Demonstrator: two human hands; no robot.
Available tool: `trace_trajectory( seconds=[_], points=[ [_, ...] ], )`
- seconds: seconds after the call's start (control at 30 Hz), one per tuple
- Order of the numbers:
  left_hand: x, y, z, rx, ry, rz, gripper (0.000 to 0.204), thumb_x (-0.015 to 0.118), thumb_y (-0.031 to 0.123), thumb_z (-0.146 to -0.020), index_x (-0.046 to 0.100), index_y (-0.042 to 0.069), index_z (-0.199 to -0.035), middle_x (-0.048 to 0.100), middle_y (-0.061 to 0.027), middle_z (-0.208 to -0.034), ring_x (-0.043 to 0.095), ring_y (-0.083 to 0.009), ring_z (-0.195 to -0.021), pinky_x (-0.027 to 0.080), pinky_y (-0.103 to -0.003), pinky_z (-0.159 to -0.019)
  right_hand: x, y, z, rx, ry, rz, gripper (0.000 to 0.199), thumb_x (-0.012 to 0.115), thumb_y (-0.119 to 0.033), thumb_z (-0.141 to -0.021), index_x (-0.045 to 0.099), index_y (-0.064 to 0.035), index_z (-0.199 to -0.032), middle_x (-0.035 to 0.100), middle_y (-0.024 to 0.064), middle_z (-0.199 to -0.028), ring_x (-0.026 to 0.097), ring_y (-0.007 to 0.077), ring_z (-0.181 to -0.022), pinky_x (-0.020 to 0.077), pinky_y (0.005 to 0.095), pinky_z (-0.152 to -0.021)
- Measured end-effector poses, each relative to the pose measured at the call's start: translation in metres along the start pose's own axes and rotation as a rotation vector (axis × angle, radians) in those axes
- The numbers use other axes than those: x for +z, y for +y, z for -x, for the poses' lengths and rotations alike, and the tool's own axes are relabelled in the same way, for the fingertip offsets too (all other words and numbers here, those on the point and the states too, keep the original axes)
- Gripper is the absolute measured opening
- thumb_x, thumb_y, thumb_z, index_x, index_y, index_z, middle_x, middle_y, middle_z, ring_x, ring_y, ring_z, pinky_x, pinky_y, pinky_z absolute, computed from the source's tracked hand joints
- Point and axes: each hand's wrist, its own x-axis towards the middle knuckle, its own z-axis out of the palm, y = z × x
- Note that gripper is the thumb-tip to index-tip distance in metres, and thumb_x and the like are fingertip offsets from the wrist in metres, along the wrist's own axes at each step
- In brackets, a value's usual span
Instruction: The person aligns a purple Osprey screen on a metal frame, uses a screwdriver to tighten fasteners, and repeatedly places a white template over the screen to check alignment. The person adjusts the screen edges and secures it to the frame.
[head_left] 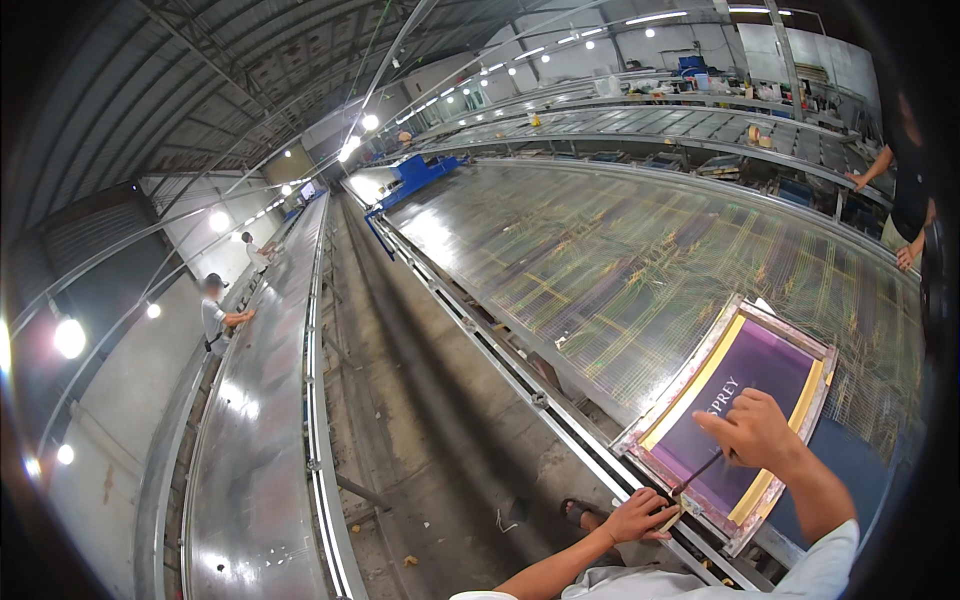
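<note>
Writing: a single line of pale capital letters [727, 395] stands on the dark purple mesh of a framed screen [775, 365]. The right hand [752, 430] covers part of the line. Yellow tape [815, 395] borders the mesh along its left and right sides, and the frame's outer edge is stained pink and white. The screen lies at the near right of the scene, on the near end of a long table [520, 290] whose top carries a pattern of fine green and yellow lines.

Hand pose: the right forearm [822, 495] comes in from the near right, out of a light sleeve [825, 562], and bends over the screen. The right hand is closed, knuckles up, grasping a thin dark rod-like tool [708, 466]; the tool slants down to the left, its lower end close to the left hand [642, 515]. The left forearm [555, 572] reaches in from the near edge. The left fingers are bent at the screen's near left corner, beside the metal rail [560, 425], next to a small tan piece [672, 518]; whether they grip it cannot be determined.

Surroundings: a co-worker [905, 190] stands at the far right. Two more people [214, 315] are at the left, beside another long table [265, 410]. A blue machine [412, 180] sits at the far end of the patterned table.
</note>
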Motion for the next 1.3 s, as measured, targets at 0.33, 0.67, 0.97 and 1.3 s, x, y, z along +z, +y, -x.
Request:
trace_trajectory(
  seconds=[0.33,0.67,0.97,1.3],
  points=[
    [0.003,-0.003,-0.017,0.063,0.047,-0.007,0.063,0.073,0.052,-0.084,0.062,0.013,-0.132,0.055,-0.0077,-0.109,0.055,-0.0294,-0.100,0.046,-0.044,-0.093,0.010,0.002,-0.005,-0.110,-0.734,-0.649,0.063,0.045,-0.057,-0.103,0.063,-0.0035,-0.131,0.072,0.0194,-0.114,0.066,0.0316,-0.113,0.0475,0.0427,-0.103],
    [-0.011,0.004,0.004,0.012,0.024,0.004,0.061,0.072,0.049,-0.086,0.060,0.009,-0.130,0.051,-0.0087,-0.107,0.052,-0.0287,-0.099,0.044,-0.042,-0.094,0.113,-0.041,-0.032,0.279,0.899,-1.829,0.024,0.054,-0.027,-0.107,0.060,-0.0044,-0.107,0.063,0.0098,-0.094,0.048,0.0090,-0.050,0.0397,0.0236,-0.043],
    [-0.011,0.000,0.002,-0.010,0.021,-0.011,0.061,0.070,0.051,-0.087,0.062,0.011,-0.132,0.053,-0.0076,-0.105,0.054,-0.0283,-0.098,0.046,-0.043,-0.093,0.054,-0.030,-0.033,0.017,0.818,-0.241,0.021,0.066,-0.007,-0.091,0.073,-0.0020,-0.110,0.071,0.0147,-0.103,0.066,0.0284,-0.091,0.0554,0.0404,-0.092],
    [-0.007,0.004,0.006,-0.008,0.052,-0.024,0.061,0.070,0.053,-0.087,0.063,0.011,-0.130,0.053,-0.0077,-0.105,0.054,-0.0281,-0.097,0.046,-0.042,-0.092,-0.031,-0.047,-0.029,0.229,-0.471,-0.042,0.050,0.069,-0.039,-0.090,0.062,-0.0052,-0.127,0.071,0.0157,-0.080,0.070,0.0355,-0.073,0.0538,0.0466,-0.075]
  ],
)
